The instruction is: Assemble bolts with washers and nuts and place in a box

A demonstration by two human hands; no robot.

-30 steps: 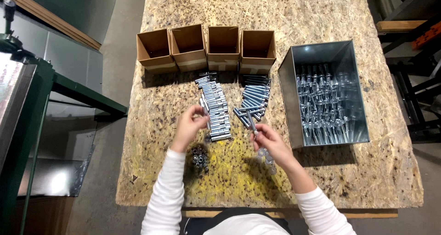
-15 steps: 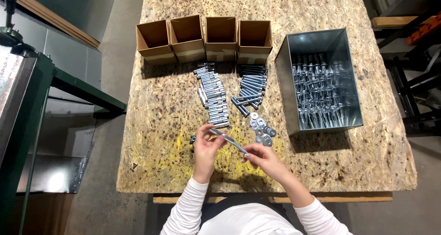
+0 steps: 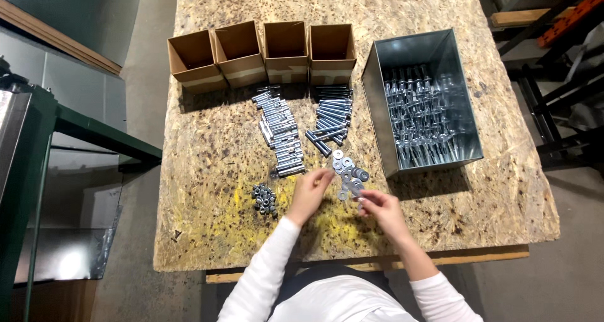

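Both hands (image 3: 346, 199) have reached the washers (image 3: 348, 171), apparently pinching one; four boxes (image 3: 261, 55) behind.

Left hand (image 3: 309, 195) and right hand (image 3: 381, 210), fingers pinched.

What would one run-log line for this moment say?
left hand: beside washers | right hand: fingertips at washers | nuts: left | bolts: rows

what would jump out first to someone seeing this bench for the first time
Probably the two rows of shiny bolts laid mid-table, below four open cardboard boxes. To the right stands a metal bin full of more bolts. Nearer the person, the left hand and right hand meet at a small pile of washers, with dark nuts lying left.
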